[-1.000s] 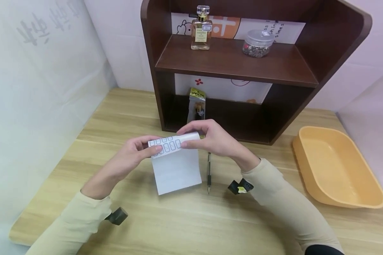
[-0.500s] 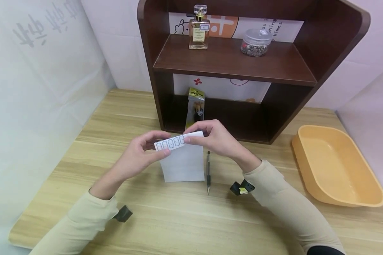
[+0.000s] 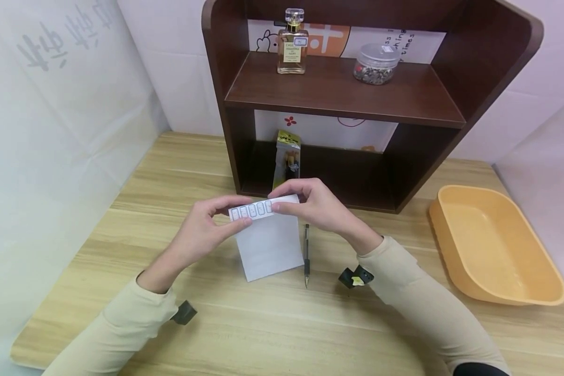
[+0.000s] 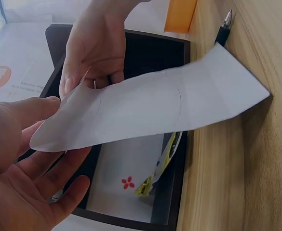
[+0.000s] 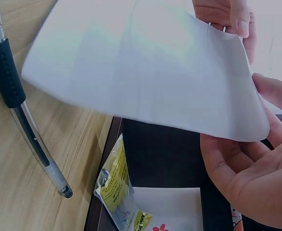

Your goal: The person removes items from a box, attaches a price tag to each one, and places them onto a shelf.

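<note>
A white label sheet (image 3: 270,250) is held up between both hands in the head view, its top edge bent over so that one row of blue-framed labels shows. My left hand (image 3: 204,224) pinches its left end, thumb in front and fingers behind. At the right end, my right hand (image 3: 312,203) pinches it the same way. Both wrist views show the blank back of the sheet (image 4: 141,106), curved, with thin curved cut lines. Just right of the sheet, a black gel pen (image 3: 307,256) lies on the table.
Behind the hands stands a dark brown shelf (image 3: 348,99). It holds a perfume bottle (image 3: 291,47), a clear lidded jar (image 3: 377,62) of small pieces and, below, a plastic packet (image 3: 288,156) with a yellow top. An orange basin (image 3: 498,235) sits at the right.
The sheet and my left hand have moved a little right. Its top strip has tilted, so one label row shows instead of two. Its lower end rose, then came down again.
</note>
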A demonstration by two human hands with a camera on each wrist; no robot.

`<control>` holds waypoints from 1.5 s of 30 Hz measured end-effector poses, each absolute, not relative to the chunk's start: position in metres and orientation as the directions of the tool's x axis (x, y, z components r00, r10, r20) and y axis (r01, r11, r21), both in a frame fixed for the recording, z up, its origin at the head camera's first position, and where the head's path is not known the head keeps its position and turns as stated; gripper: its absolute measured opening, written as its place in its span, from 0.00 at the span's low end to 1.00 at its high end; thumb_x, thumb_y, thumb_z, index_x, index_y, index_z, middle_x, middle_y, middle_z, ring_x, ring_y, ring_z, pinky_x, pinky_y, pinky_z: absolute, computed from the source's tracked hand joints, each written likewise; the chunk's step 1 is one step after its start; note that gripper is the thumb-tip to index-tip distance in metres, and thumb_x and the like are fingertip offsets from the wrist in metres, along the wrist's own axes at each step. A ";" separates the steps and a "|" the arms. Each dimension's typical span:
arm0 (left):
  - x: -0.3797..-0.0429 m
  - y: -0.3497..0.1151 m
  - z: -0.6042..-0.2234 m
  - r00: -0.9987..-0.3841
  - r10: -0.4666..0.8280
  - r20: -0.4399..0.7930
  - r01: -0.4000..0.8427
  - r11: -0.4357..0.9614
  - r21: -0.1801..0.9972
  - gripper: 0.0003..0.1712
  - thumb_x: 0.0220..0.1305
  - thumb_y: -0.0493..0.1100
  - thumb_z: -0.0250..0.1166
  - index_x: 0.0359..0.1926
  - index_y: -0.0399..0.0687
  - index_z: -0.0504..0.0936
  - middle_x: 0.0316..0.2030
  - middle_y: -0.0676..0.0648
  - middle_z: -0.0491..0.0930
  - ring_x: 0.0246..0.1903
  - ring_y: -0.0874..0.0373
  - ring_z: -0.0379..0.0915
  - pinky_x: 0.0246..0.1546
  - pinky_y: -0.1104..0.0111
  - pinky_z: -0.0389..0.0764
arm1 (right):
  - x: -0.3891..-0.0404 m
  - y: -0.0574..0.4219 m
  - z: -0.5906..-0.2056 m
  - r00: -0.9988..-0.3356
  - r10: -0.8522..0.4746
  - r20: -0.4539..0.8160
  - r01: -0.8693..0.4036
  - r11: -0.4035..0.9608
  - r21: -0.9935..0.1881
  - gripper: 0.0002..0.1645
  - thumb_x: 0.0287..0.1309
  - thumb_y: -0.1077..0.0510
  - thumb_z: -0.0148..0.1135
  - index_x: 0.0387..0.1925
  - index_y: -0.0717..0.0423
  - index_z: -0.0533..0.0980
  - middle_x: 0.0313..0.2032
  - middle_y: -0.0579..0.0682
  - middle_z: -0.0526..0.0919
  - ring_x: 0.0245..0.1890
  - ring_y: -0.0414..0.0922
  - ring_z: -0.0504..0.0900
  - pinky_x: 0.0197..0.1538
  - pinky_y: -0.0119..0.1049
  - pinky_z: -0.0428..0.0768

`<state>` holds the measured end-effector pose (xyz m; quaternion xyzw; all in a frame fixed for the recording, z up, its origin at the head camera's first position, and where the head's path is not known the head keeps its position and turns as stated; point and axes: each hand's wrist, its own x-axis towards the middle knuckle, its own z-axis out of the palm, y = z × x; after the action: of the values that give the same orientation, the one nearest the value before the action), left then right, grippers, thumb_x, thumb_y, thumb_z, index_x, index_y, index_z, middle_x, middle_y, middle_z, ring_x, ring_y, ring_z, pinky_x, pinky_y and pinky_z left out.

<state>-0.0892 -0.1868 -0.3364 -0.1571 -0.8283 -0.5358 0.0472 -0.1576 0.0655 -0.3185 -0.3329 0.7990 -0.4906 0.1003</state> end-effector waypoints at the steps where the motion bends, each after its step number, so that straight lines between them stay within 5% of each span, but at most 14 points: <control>1: -0.089 -0.187 -0.337 -0.946 0.208 0.249 0.313 0.380 0.871 0.19 0.59 0.44 0.76 0.53 0.53 0.87 0.44 0.55 0.86 0.42 0.55 0.76 0.25 0.69 0.74 | -0.158 0.065 -0.319 -0.754 -0.634 0.173 -0.440 0.291 -0.850 0.11 0.62 0.57 0.71 0.46 0.51 0.85 0.40 0.45 0.86 0.35 0.49 0.77 0.35 0.39 0.75; 16: -0.088 -0.192 -0.336 -0.946 0.181 0.270 0.323 0.429 0.843 0.18 0.58 0.46 0.77 0.51 0.54 0.89 0.41 0.55 0.87 0.41 0.56 0.75 0.14 0.70 0.65 | -0.154 0.054 -0.318 -0.747 -0.605 0.275 -0.531 0.296 -0.794 0.09 0.59 0.60 0.73 0.42 0.50 0.86 0.39 0.43 0.86 0.35 0.45 0.77 0.32 0.36 0.75; 27: -0.088 -0.196 -0.336 -0.944 0.166 0.286 0.331 0.467 0.820 0.18 0.58 0.46 0.76 0.50 0.55 0.89 0.41 0.56 0.88 0.40 0.57 0.76 0.15 0.70 0.66 | -0.153 0.044 -0.314 -0.737 -0.605 0.300 -0.550 0.279 -0.787 0.06 0.58 0.63 0.72 0.37 0.52 0.86 0.37 0.43 0.85 0.37 0.43 0.80 0.43 0.43 0.83; 45: -0.086 -0.204 -0.336 -0.956 0.137 0.261 0.294 0.481 0.826 0.17 0.60 0.48 0.75 0.50 0.54 0.89 0.40 0.55 0.87 0.41 0.55 0.74 0.18 0.69 0.67 | -0.149 0.041 -0.307 -0.709 -0.623 0.331 -0.588 0.261 -0.766 0.05 0.60 0.63 0.71 0.36 0.49 0.84 0.40 0.41 0.84 0.41 0.41 0.78 0.46 0.42 0.80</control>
<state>-0.0863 -0.2038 -0.3360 -0.1258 -0.8570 -0.4934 0.0796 -0.1491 0.0407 -0.3071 -0.3813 0.7939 -0.4734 0.0188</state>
